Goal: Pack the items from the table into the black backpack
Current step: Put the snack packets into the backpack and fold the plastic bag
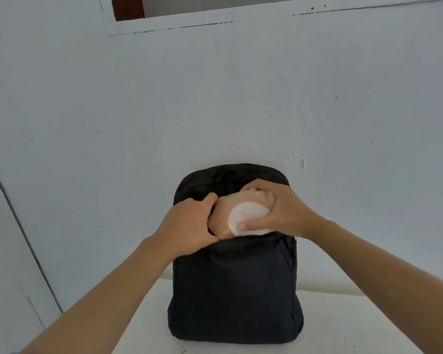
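A black backpack (235, 284) stands upright on a white table (343, 325), its back against the wall. A soft peach and pale pink plush item (243, 213) sticks out of its open top. My right hand (281, 210) grips the plush from above and the right, thumb across its pale round patch. My left hand (187, 226) holds the left edge of the backpack's opening, fingers curled over the fabric beside the plush. The lower part of the plush is hidden inside the bag.
A pale painted wall (215, 98) rises right behind the backpack. A door edge or frame (16, 218) runs down the left side. The white table extends to the right and front of the bag.
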